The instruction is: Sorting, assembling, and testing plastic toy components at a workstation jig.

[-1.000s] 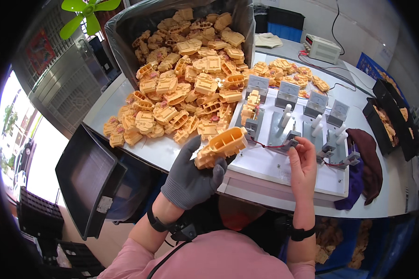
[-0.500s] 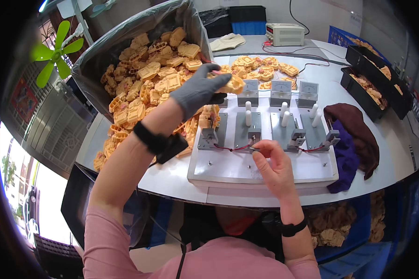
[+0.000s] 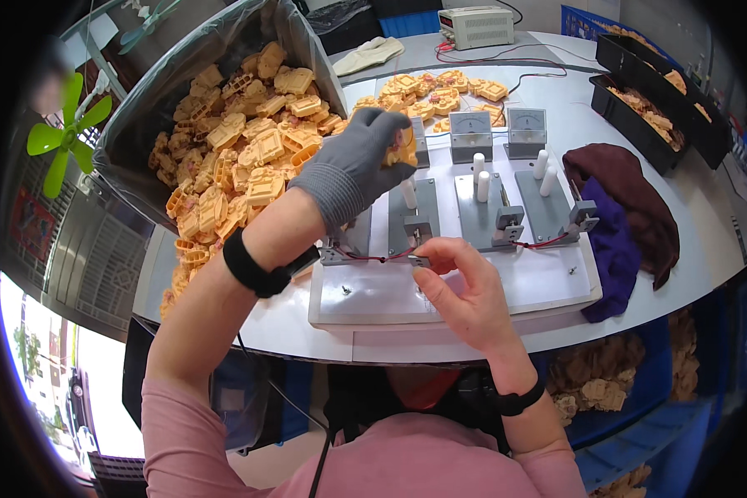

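My left hand [image 3: 353, 170], in a grey knit glove, is closed around a pale orange plastic part [image 3: 403, 148] above the left half of a white test board [image 3: 373, 310]. The part is tilted and partly hidden by my fingers. With bare fingertips, my right hand [image 3: 466, 292] pinches a small metal lever [image 3: 420, 261] at the front of a grey plate [image 3: 412, 217]. Red and black wires [image 3: 383, 259] run beside it. White pegs [image 3: 483, 187] stand on the plates, and analog meters [image 3: 471, 135] line the back. My left arm covers much of the leftmost plate.
A lined bin [image 3: 311, 41] of orange parts [image 3: 261, 145] spills onto the table at left. More parts [image 3: 444, 100] lie behind the meters. At right are purple and maroon cloths [image 3: 614, 241] and black trays [image 3: 631, 112]; a power supply [image 3: 476, 28] sits at the back.
The view has shifted, so the table sits higher and further left. My left hand has brought the orange part over the second plate and turned it upright. My right hand stays at the lever.
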A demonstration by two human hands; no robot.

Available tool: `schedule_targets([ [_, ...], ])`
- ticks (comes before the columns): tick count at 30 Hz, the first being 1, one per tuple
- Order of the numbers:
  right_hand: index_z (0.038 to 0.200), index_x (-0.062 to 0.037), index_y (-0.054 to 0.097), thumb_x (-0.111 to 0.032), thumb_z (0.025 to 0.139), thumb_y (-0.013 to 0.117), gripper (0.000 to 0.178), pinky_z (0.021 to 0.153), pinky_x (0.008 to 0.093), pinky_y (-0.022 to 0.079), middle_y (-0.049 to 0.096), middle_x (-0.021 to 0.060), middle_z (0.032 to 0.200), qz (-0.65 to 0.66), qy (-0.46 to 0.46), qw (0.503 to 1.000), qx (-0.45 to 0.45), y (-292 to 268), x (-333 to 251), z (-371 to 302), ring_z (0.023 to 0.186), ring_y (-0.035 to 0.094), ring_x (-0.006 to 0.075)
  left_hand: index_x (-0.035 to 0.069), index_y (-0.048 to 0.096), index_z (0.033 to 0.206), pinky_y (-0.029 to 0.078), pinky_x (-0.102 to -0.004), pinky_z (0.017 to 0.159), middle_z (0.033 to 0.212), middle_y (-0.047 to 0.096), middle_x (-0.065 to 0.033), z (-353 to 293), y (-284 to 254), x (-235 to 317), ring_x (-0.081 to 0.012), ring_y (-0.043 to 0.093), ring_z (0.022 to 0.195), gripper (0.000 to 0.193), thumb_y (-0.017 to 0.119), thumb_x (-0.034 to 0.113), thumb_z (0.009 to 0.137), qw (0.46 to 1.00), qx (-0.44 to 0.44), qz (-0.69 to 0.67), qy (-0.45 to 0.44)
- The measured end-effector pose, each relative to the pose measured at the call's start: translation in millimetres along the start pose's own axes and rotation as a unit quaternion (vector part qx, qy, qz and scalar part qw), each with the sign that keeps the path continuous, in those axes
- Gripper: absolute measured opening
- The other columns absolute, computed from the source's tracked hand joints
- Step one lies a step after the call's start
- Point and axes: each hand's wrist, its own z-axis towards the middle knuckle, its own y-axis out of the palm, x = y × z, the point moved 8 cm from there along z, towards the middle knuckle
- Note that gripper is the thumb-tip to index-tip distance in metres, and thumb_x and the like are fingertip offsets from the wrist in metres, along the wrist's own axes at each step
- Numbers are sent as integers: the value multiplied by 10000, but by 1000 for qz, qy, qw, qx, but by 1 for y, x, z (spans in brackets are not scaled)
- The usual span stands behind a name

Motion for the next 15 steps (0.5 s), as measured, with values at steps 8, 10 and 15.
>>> schedule_targets([
  [8, 1026, -37, 599, -152, 835, 684, 238, 716, 271, 470, 591, 59, 872, -5, 1, 1000, -10, 3, 1, -2, 775, 575, 146, 107, 446, 1322, 466, -377, 908, 1261, 439, -208, -27, 4, 10, -352, 548, 1068, 490, 618, 236, 881, 994, -106, -8, -7],
  [10, 1029, -35, 601, -147, 829, 691, 246, 725, 269, 472, 602, 63, 894, 4, 7, 1000, 6, 3, 3, -2, 781, 579, 145, 118, 421, 1358, 475, -384, 896, 1259, 440, -233, -32, 4, 16, -374, 558, 1046, 473, 564, 192, 913, 994, -111, 2, 20],
  [15, 1031, -30, 602, -145, 826, 694, 252, 733, 265, 475, 623, 60, 933, -3, 7, 1000, 12, 2, 5, -2, 790, 589, 139, 101, 444, 1324, 494, -403, 844, 1209, 489, -236, -34, 4, 15, -406, 577, 982, 427, 549, 166, 916, 996, -71, 46, 31],
])
